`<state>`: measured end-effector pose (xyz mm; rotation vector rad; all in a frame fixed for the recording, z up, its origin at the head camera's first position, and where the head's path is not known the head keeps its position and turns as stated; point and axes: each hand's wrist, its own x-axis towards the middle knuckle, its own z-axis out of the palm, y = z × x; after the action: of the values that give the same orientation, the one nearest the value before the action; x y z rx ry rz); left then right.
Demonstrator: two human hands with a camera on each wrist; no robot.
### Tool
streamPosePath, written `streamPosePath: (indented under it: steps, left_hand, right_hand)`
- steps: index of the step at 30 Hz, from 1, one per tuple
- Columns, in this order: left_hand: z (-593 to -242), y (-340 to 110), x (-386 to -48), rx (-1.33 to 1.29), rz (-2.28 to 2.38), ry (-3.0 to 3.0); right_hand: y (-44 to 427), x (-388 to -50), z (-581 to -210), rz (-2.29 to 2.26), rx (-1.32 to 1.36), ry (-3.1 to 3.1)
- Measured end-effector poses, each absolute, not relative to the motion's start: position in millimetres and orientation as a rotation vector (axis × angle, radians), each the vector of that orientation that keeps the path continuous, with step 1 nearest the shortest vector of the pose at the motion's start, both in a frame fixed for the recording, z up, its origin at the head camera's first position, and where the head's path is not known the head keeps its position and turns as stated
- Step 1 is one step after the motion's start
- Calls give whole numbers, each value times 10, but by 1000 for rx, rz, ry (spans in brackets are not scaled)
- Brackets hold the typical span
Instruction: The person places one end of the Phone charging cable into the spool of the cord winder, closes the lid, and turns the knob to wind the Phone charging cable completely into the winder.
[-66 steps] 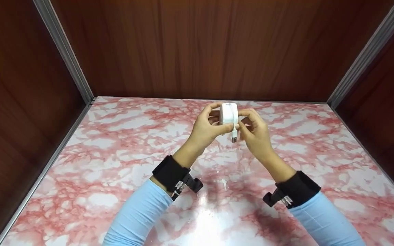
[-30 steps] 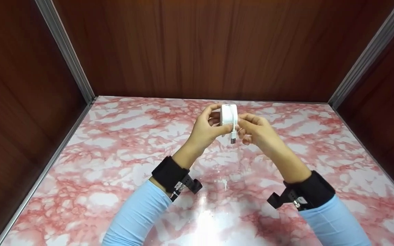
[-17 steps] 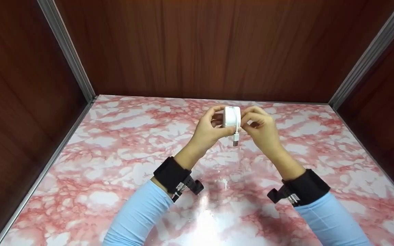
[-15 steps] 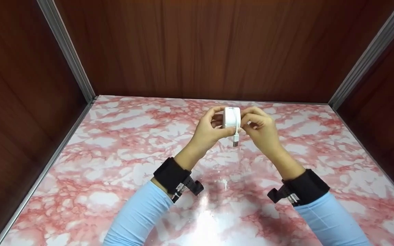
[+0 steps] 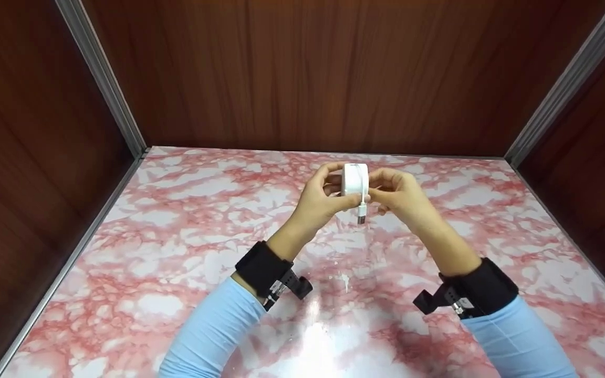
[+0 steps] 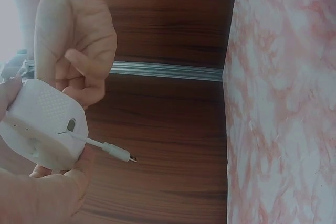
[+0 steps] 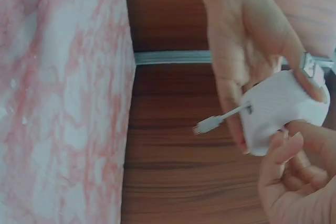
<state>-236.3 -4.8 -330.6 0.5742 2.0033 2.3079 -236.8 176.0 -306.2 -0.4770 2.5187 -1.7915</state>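
Observation:
A white rounded case [image 5: 353,180] with a USB cable is held up over the table. My left hand [image 5: 321,194] grips it, thumb along the near edge and fingers behind. The cable's USB plug [image 5: 361,214] hangs by the left thumb; in the right wrist view the plug [image 7: 313,70] lies against that thumb. From a slot in the case's dotted side [image 6: 52,106] comes a short white cable end with a small connector [image 6: 116,151]. My right hand [image 5: 402,195] pinches at the case's right side with thumb and fingertips; what exactly lies between them is mostly hidden.
A table [image 5: 176,252] with a red and white marbled top spreads below. Dark wood panels [image 5: 302,79] enclose it at the back and sides, with grey metal strips [image 5: 104,79] at the corners. Both wrists wear black bands with small cameras.
The right hand has turned repeatedly at the wrist beside the case, its fingers shifting position. The left hand and case have stayed nearly in place, moving only slightly.

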Motion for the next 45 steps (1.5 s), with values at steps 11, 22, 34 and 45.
streamPosePath:
  steps: [11,22,34,45]
  left_hand:
    - [-3326,-50,-2372,603,2279,2007]
    - [-3303,-46,-2369,560,2328,2023]
    - [-3328,-45,-2378,539,2278,2069]
    - [-3308,-59,-2378,538,2272,2060]
  right_hand:
    - [1803,-2582,-3384,-1503,-2002,3192]
    - [1855,-2453,-3168,-2158,-549,2000]
    - [1772,-2386,-3045,-1825,-322,2141]
    - [1773,-2462,-3251,-1752,-769,2803]
